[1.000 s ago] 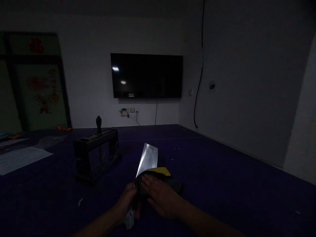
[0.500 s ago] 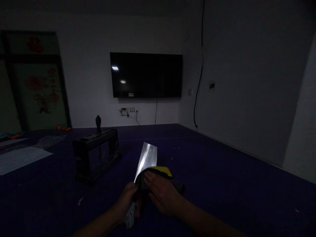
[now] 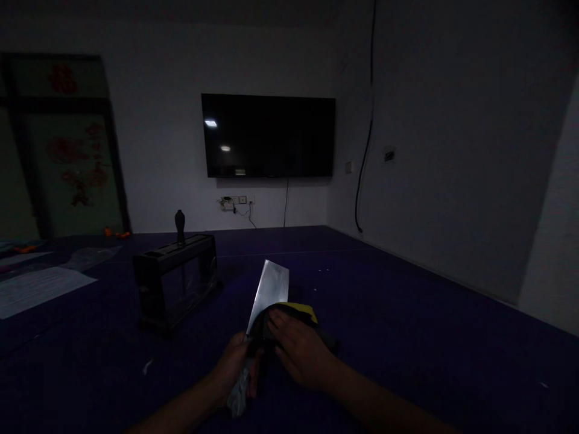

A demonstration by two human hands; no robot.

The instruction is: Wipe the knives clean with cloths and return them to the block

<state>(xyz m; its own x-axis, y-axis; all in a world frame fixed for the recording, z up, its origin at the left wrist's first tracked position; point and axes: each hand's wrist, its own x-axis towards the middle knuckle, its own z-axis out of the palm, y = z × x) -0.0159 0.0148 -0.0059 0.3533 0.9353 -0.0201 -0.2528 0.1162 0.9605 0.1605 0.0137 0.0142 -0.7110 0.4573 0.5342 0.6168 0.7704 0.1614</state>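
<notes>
- Black stand: beyond and left of all the fingers.
- Left hand: fingers curled round the near end of the cleaver, which juts ahead of them.
- Cloth: against the cleaver, beside those fingers.
- Right hand: fingers together on the cloth; too dim to tell if pinching.

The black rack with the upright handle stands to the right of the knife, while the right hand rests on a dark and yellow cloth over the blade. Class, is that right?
Not quite: the head view shows the black rack standing to the left of the knife, while the right hand does rest on a dark and yellow cloth over the blade.
</notes>
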